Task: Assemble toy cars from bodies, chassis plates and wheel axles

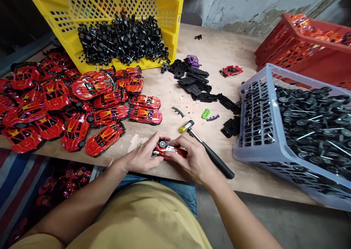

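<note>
Near the table's front edge, a red toy car (pixel 173 152) lies on its side between my two hands, one grey-hubbed wheel showing. My left hand (pixel 146 154) grips its left end, thumb and fingers closed around it. On the other end my right hand (pixel 192 155) is closed, the thumb pressed against the red side. Part of the car is hidden under the fingers. Just beyond my right hand rests a hammer (pixel 216 159) with a black handle and a yellow-tipped head. Finished-looking red toy cars (pixel 106 137) are heaped to the left.
A tipped yellow crate (pixel 177 29) holds black wheel parts. A clear plastic basket (pixel 276 113) of wheels and axles stands right, with a red crate (pixel 290 55) behind. Black chassis pieces (pixel 196 84), a small green piece (pixel 205 113) and a red car body (pixel 231 71) lie mid-table.
</note>
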Tool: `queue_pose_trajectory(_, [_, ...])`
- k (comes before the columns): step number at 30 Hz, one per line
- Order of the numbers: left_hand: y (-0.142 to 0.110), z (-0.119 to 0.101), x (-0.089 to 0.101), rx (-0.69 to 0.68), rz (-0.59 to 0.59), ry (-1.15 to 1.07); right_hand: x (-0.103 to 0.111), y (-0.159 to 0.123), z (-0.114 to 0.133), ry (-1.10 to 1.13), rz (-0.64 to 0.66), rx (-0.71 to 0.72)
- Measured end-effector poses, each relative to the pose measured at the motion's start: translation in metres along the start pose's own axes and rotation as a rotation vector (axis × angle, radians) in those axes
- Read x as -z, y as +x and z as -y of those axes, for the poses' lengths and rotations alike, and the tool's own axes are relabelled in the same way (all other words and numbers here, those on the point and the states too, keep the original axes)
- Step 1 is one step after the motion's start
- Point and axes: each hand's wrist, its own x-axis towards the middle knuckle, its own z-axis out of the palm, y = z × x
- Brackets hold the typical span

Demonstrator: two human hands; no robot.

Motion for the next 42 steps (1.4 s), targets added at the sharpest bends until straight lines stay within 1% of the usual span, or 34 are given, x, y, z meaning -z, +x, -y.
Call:
queue_pose_trajectory(3, [0.000, -0.002, -0.001, 0.023, 0.038, 0.010, 0.002, -0.001, 0.000, -0.029, 0.023, 0.013])
queue_pose_trajectory(7, [0.000, 0.000, -0.005, -0.060, -0.001, 0.100, 0.003, -0.001, -0.001, -0.018, 0.027, 0.038])
queue_pose_trajectory(10, [0.001, 0.003, -0.005, -0.101, -0.011, 0.110, 0.001, -0.001, -0.002, -0.022, 0.009, 0.063])
queue_pose_trajectory(16, [0.004, 0.003, -0.003, -0.100, -0.002, 0.087, -0.003, -0.003, -0.007, -0.063, -0.053, 0.100])
queue_pose_trajectory(19, [0.005, 0.003, -0.002, -0.050, -0.033, 0.026, -0.004, -0.005, -0.012, 0.002, -0.128, 0.077])
queue_pose_trajectory(22, [0.004, 0.003, -0.002, -0.067, -0.083, 0.015, -0.004, -0.010, -0.015, 0.084, -0.209, 0.060])
queue_pose_trajectory(23, [0.004, 0.003, -0.002, -0.087, -0.091, 0.027, -0.004, -0.012, -0.015, 0.091, -0.210, 0.066])
queue_pose_trajectory(26, [0.003, 0.001, -0.002, -0.140, -0.104, 0.067, -0.004, -0.017, -0.013, 0.085, -0.159, 0.082])
queue_pose_trajectory(28, [0.002, -0.001, -0.002, -0.151, -0.088, 0.070, -0.003, -0.021, -0.011, 0.096, -0.129, 0.071])
queue_pose_trajectory(31, [0.003, -0.003, -0.003, -0.121, -0.023, -0.018, -0.004, -0.024, -0.011, 0.124, -0.118, 0.052])
queue_pose_trajectory(33, [0.003, -0.005, -0.005, -0.097, -0.008, -0.100, -0.005, -0.025, -0.012, 0.140, -0.133, 0.058])
queue_pose_trajectory(36, [0.004, -0.006, -0.011, -0.046, -0.079, -0.158, -0.008, -0.024, -0.014, 0.153, -0.171, 0.074])
queue_pose_trajectory(39, [0.003, -0.005, -0.019, -0.008, -0.160, -0.155, -0.011, -0.024, -0.016, 0.169, -0.188, 0.075])
queue_pose_trajectory(42, [0.003, -0.003, -0.022, -0.010, -0.177, -0.128, -0.011, -0.023, -0.018, 0.187, -0.177, 0.078])
